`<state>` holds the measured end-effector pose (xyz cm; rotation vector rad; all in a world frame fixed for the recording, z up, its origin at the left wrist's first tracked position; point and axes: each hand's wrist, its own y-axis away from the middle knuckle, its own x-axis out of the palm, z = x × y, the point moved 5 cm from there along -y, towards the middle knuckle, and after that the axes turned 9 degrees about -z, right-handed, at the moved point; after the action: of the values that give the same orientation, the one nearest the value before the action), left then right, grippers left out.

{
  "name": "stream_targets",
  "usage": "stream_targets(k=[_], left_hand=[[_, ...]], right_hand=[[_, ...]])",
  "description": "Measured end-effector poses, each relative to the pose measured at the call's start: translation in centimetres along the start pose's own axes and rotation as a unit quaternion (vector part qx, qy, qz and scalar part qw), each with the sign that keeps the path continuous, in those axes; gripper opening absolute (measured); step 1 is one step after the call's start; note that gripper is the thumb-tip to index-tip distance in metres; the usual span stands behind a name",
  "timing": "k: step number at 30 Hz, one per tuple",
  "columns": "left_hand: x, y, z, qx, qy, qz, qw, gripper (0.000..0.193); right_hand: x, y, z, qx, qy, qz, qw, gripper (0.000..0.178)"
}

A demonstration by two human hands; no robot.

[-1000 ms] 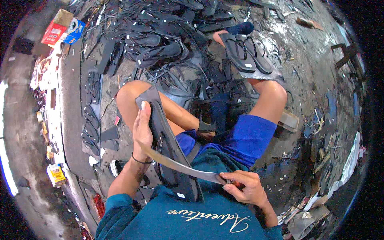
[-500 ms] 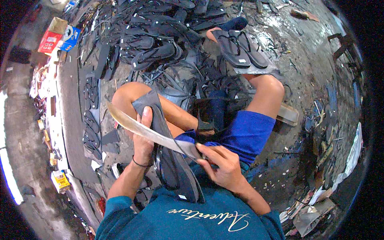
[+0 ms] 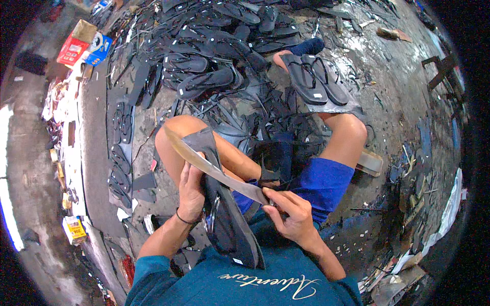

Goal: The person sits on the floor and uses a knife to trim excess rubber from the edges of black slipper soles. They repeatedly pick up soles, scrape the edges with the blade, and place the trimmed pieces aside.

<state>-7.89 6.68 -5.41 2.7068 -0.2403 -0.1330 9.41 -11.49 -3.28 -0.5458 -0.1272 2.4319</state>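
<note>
My left hand (image 3: 191, 196) grips a black flip-flop (image 3: 234, 233) that lies slanted against my torso, its strap side turned to the left. A flap of dark rubber sheet (image 3: 203, 139) sticks out at the flip-flop's far end, over my bent left leg. Pinched in my right hand (image 3: 292, 216) is the near end of a long curved knife (image 3: 217, 175). Its pale blade crosses over the flip-flop and the left fingers, with the tip near my left knee. Whether the edge touches the rubber, I cannot tell.
A heap of black flip-flops (image 3: 212, 81) and rubber scraps covers the floor ahead. Two more flip-flops (image 3: 312, 84) rest on a rubber sheet over my right shin. At the left are more flip-flops (image 3: 120, 176), a red box (image 3: 76, 48) and a yellow box (image 3: 75, 229).
The knife has shifted right and slightly nearer me across the flip-flop, both hands moving along with it. My left thumb, upright before, is now mostly behind the blade. The whole view has shifted slightly.
</note>
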Motion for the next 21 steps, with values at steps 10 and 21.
stream_targets(k=[10, 21], left_hand=[[4.6, 1.7, -4.9, -0.039, 0.093, 0.152, 0.983, 0.047], [-0.8, -0.5, -5.3, 0.029, -0.071, 0.147, 0.986, 0.034]], right_hand=[[3.3, -12.3, -0.2, 0.068, -0.095, -0.024, 0.993, 0.026], [-1.3, 2.3, -2.0, 0.016, -0.014, 0.075, 0.997, 0.033]])
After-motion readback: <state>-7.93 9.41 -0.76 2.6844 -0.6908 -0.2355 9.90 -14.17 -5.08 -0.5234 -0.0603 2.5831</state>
